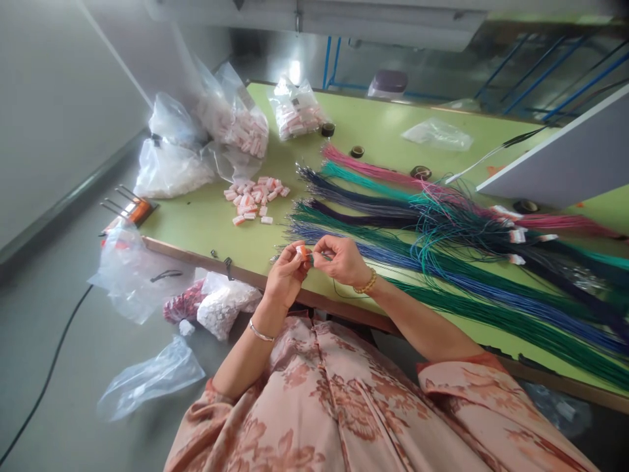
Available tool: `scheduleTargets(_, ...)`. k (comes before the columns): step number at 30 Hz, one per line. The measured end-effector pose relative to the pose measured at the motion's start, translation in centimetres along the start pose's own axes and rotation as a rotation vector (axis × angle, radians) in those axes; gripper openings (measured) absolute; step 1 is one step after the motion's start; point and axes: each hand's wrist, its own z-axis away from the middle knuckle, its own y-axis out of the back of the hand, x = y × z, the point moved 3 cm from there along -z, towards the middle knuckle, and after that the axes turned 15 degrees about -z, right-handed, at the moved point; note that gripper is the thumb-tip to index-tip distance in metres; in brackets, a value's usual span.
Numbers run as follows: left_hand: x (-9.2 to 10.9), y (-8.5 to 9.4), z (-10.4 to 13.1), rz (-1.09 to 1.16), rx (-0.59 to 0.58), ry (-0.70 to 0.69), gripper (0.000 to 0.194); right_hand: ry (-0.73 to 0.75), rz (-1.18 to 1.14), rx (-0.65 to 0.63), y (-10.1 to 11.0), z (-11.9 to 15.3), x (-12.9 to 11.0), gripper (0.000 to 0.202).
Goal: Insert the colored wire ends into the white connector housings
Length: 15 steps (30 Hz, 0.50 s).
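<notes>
My left hand (pixel 286 274) pinches a small white and orange connector housing (pixel 301 252) between thumb and fingers. Close against it, my right hand (pixel 343 259) is closed on a thin green wire (pixel 323 256) that leads toward the housing. Whether the wire end sits inside the housing is too small to tell. Past the left hand lies a loose pile of similar white and orange connector housings (pixel 253 196). Bundles of green wires (pixel 388 252) and blue wires (pixel 363 248) stretch to the right, just beyond my hands.
Pink wires (pixel 366 162) and dark wires (pixel 354 196) lie farther back on the green table (pixel 196 226). Black tape rolls (pixel 357 151) sit behind them. Bags of housings (pixel 297 111) stand at the back left. Plastic bags (pixel 221 305) hang beside the table's front-left edge. A white panel (pixel 565 154) stands right.
</notes>
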Motion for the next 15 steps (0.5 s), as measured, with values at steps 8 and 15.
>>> scheduleTargets(8, -0.22, -0.16, -0.11, -0.044, -0.004, -0.02, 0.034, -0.002, -0.012, 0.019, 0.08, 0.27, -0.02, 0.013)
scheduleTargets(15, -0.32, -0.28, 0.1, -0.104, 0.048, -0.086, 0.039, -0.005, -0.094, 0.012, -0.02, 0.35, -0.1, 0.016)
